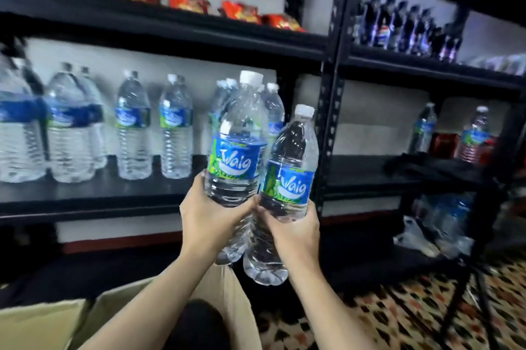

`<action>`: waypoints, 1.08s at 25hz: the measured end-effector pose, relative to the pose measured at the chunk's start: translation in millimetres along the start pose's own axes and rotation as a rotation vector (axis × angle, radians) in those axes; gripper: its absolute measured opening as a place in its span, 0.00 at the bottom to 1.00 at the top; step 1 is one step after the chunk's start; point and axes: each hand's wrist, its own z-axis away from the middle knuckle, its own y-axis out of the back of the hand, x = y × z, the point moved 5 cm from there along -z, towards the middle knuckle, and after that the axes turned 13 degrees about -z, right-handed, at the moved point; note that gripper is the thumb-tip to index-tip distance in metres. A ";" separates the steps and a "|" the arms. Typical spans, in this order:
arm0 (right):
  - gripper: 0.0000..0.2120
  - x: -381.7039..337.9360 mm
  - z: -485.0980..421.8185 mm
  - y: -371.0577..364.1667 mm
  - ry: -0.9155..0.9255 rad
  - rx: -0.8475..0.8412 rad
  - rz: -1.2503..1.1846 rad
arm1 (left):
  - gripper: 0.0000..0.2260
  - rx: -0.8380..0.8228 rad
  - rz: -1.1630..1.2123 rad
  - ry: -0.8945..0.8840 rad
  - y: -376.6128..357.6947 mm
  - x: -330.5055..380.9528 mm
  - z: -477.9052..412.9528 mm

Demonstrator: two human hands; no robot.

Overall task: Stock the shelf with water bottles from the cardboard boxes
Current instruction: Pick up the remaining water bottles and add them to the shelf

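My left hand [209, 214] grips a clear water bottle [242, 133] with a blue and green label and a white cap, held upright in front of the black shelf [85, 193]. My right hand [293, 228] grips a second, like bottle [287, 178] just to the right, tilted a little and touching the first. Both bottles hang in the air ahead of the middle shelf board, above the open cardboard box [119, 309] at the bottom left. On that board several water bottles [175, 127] stand in a row.
Red snack packets [187, 2] lie along the upper shelf. A black upright post [331, 93] divides the rack; right of it stand dark soda bottles [398, 25] above and two water bottles [424, 127] below. A tripod leg [466, 287] stands on the patterned carpet at the right.
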 end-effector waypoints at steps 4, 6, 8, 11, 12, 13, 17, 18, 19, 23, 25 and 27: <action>0.35 -14.0 -2.4 -76.2 0.042 -0.139 -0.007 | 0.29 0.133 -0.052 0.024 53.6 -20.9 -39.1; 0.43 -16.2 -0.8 -115.4 0.042 -0.194 -0.009 | 0.29 0.182 -0.085 0.026 73.8 -30.9 -54.0; 0.50 -7.7 -1.8 -155.6 0.016 -0.244 -0.008 | 0.29 0.206 -0.108 0.043 88.6 -46.8 -70.9; 0.48 1.2 -5.4 -197.0 -0.021 -0.281 -0.010 | 0.34 0.228 -0.124 0.092 102.4 -72.3 -96.7; 0.45 0.1 -7.4 -208.4 -0.014 -0.294 -0.005 | 0.37 0.240 -0.138 0.103 106.2 -79.5 -106.1; 0.43 -1.0 -9.7 -218.9 -0.006 -0.310 -0.003 | 0.38 0.252 -0.154 0.111 109.5 -84.0 -114.3; 0.36 -4.8 -34.7 -264.9 -0.014 -0.388 -0.014 | 0.42 0.291 -0.167 0.150 118.2 -101.5 -148.9; 0.37 -8.0 -41.3 -274.3 -0.022 -0.403 -0.017 | 0.42 0.291 -0.163 0.158 120.1 -105.6 -156.2; 0.41 -9.1 -50.7 -283.5 -0.031 -0.404 -0.016 | 0.41 0.293 -0.156 0.171 121.8 -109.7 -162.9; 0.52 -1.0 -87.1 -313.8 -0.045 -0.373 -0.047 | 0.40 0.319 -0.162 0.185 130.6 -124.4 -184.5; 0.52 14.3 -96.8 -323.6 -0.057 -0.364 -0.030 | 0.41 0.327 -0.144 0.182 132.5 -128.6 -191.0; 0.48 28.9 -98.6 -327.1 -0.042 -0.368 0.008 | 0.46 0.330 -0.133 0.185 132.0 -129.9 -193.6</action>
